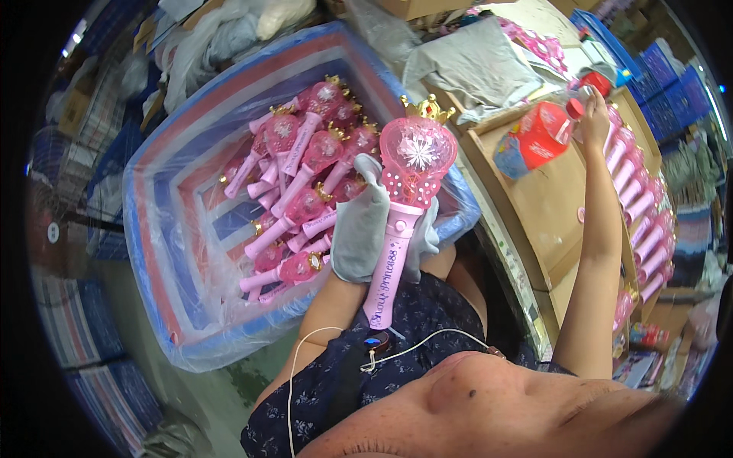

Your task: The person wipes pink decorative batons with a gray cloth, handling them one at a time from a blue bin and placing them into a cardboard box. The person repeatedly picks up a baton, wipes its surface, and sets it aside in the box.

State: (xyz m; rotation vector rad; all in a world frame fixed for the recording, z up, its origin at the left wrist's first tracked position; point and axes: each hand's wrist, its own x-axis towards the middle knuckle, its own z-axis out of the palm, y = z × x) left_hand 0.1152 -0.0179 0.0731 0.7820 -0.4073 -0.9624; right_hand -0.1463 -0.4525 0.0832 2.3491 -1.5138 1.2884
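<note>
A pink toy wand stands before me, tilted, its clear pink head topped by a gold crown with a white snowflake inside. Grey cloth wraps behind its neck and covers my left hand, which grips the wand through it. The handle bears purple writing and a round button, and its lower end is near my lap. My right hand reaches far right, fingers bent beside the red cap of a clear plastic jug with a red label. Something small and whitish is at the fingertips; whether they hold it is unclear.
A striped, plastic-lined bin at left holds a heap of similar wands. More wands lie in a row beyond my right forearm. The jug lies in a cardboard tray. Another grey cloth lies on the table. A white cord crosses my lap.
</note>
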